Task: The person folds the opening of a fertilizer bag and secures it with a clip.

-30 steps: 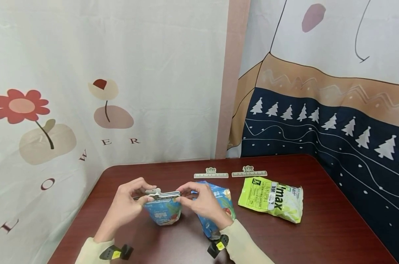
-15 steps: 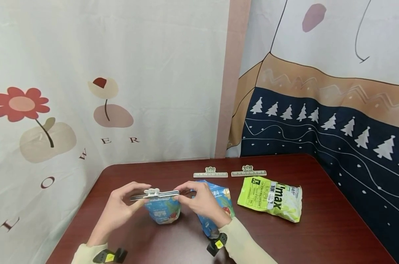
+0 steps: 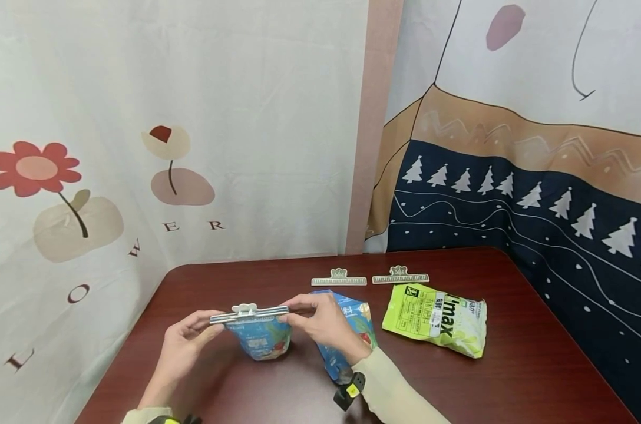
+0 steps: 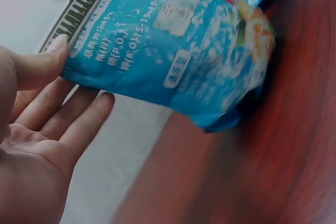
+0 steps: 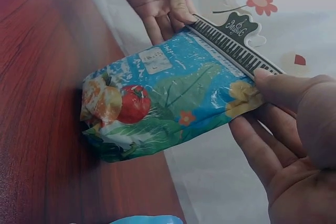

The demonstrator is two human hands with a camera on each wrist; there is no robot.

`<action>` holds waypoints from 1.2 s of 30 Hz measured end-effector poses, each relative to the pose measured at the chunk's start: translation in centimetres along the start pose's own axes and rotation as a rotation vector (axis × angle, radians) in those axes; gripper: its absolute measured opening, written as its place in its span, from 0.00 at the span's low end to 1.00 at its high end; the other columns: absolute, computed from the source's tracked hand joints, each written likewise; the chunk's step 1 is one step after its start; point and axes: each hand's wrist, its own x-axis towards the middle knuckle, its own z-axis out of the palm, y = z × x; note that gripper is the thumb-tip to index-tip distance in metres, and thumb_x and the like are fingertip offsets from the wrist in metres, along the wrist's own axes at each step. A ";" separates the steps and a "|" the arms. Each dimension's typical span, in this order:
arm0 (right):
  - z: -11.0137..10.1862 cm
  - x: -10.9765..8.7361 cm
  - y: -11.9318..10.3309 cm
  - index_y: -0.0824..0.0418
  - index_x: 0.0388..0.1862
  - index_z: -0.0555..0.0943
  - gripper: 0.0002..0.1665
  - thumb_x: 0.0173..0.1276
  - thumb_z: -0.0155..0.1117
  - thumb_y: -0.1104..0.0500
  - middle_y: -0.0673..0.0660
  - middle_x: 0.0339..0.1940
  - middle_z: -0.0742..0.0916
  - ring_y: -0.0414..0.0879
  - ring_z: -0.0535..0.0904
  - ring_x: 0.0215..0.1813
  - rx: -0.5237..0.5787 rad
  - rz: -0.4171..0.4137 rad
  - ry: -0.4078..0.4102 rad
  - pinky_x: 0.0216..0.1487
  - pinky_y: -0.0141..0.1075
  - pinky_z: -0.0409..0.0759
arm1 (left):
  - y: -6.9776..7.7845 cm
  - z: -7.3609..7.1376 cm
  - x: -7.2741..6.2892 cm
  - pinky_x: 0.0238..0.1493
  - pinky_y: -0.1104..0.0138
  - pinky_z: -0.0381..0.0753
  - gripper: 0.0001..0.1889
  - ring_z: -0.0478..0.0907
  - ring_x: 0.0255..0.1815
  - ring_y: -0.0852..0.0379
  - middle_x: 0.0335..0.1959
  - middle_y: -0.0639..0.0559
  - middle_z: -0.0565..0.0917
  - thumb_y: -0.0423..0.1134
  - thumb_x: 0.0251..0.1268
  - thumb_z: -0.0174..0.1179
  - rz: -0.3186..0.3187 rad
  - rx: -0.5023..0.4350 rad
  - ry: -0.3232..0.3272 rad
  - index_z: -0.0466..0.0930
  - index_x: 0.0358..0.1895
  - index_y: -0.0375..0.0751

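Note:
A blue bag (image 3: 259, 338) printed with vegetables stands on the table at the left of centre. Across its top edge runs a long clip (image 5: 239, 43) with a piano-key pattern and the word "Music". My left hand (image 3: 181, 341) pinches the clip's left end, thumb in front; in the left wrist view its other fingers extend behind the bag. At the opposite end, my right hand (image 3: 323, 321) pinches the clip and the bag's top corner between thumb and fingers. A second blue bag (image 3: 360, 321) lies partly hidden beneath the right hand.
Two similar clips, a left one (image 3: 339, 278) and a right one (image 3: 400, 275), lie near the back edge of the dark red table (image 3: 432, 388). A lime-green bag (image 3: 437, 321) lies at the right. A printed curtain (image 3: 278, 147) hangs behind.
My left hand has slid left from near the clip's handle to its left end, uncovering the clip. The right hand stays at the right end; the bag has hardly moved.

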 end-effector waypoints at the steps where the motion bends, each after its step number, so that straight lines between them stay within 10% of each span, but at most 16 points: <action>1: 0.0 0.0 0.0 0.43 0.45 0.90 0.10 0.65 0.76 0.53 0.46 0.38 0.93 0.46 0.91 0.40 -0.001 -0.002 0.001 0.38 0.31 0.86 | -0.2 0.1 -0.1 0.42 0.72 0.86 0.14 0.87 0.40 0.71 0.39 0.65 0.91 0.27 0.64 0.68 -0.011 -0.030 0.023 0.83 0.51 0.26; 9: -0.1 0.0 0.0 0.43 0.45 0.91 0.10 0.64 0.77 0.52 0.45 0.38 0.93 0.41 0.90 0.39 -0.036 -0.008 0.019 0.36 0.31 0.86 | -0.8 1.1 0.1 0.40 0.71 0.88 0.09 0.88 0.35 0.67 0.34 0.62 0.91 0.25 0.63 0.69 -0.063 -0.154 0.136 0.85 0.45 0.28; 18: 0.1 0.7 0.1 0.44 0.42 0.92 0.10 0.61 0.79 0.53 0.44 0.35 0.93 0.35 0.88 0.36 -0.014 0.035 0.056 0.36 0.32 0.86 | -0.3 1.2 1.0 0.38 0.72 0.87 0.10 0.88 0.31 0.64 0.31 0.64 0.90 0.25 0.64 0.68 -0.064 -0.087 0.171 0.84 0.46 0.25; 36: 1.2 3.3 1.3 0.66 0.51 0.87 0.19 0.61 0.77 0.65 0.63 0.39 0.92 0.53 0.92 0.40 0.433 0.416 0.117 0.50 0.48 0.88 | -0.3 -0.2 4.2 0.41 0.60 0.90 0.14 0.87 0.29 0.62 0.32 0.63 0.90 0.33 0.70 0.66 -0.243 0.000 0.029 0.81 0.52 0.27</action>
